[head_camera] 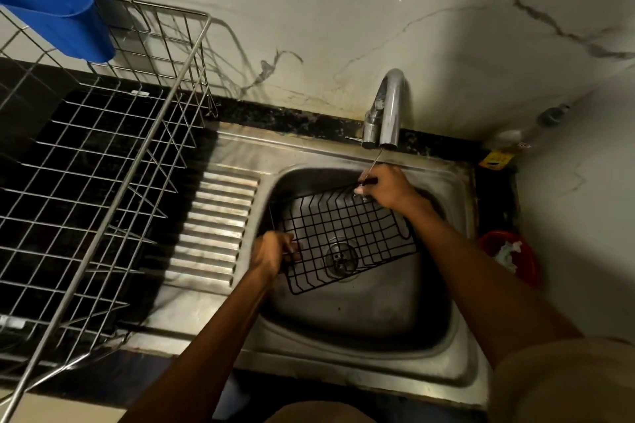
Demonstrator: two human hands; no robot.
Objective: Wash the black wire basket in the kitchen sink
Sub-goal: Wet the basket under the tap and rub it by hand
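Rinsing goes best if the left hand (275,251), closed on the black wire basket (347,237) at 9 o'clock in the steel sink (457,288), tilts it while the right hand (385,187), pinching 1 o'clock, guides it beneath the chrome tap (386,110).

2 hands (273,252) (386,186); 1 blk wire basket (347,237); 1 sink (457,285); 1 tap (386,110); 1 dish rack (103,165); 1 blue cup (62,17); 1 red tub (525,261).

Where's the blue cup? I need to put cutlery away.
Head view, upper left: the blue cup hangs on the back corner of the steel dish rack.
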